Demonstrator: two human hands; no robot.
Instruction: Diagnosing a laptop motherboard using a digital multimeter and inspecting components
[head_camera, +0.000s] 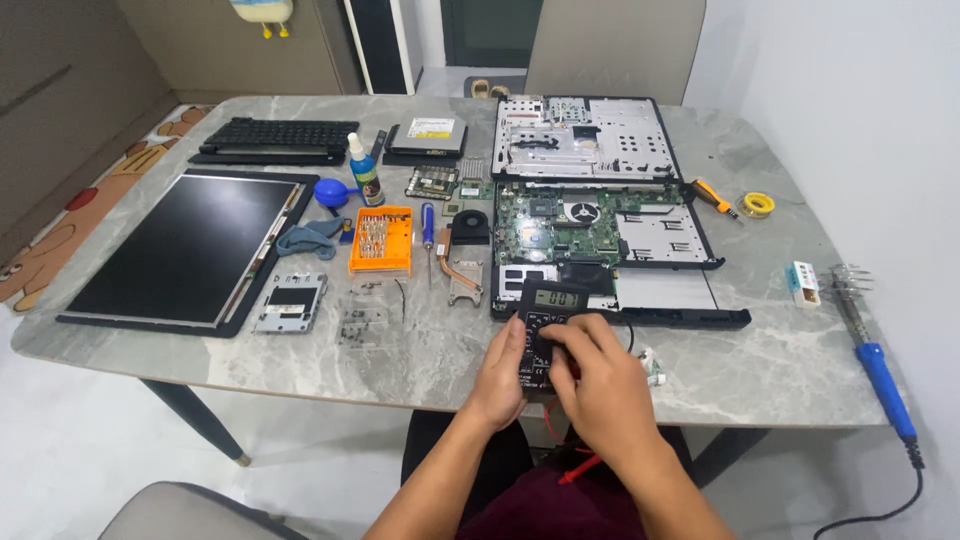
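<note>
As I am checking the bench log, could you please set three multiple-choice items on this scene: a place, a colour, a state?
1. Where does the orange screwdriver bit case lie?
A. left of the laptop motherboard
B. on the LCD panel
C. by the wall

2. What colour is the soldering iron handle?
A. red
B. blue
C. green

3. How is the digital multimeter held?
A. untouched
B. left hand only
C. both hands

Key: 1 A, it sits between panel and board; 2 B, the grip is blue; 3 C, the right hand covers its dial too.
</note>
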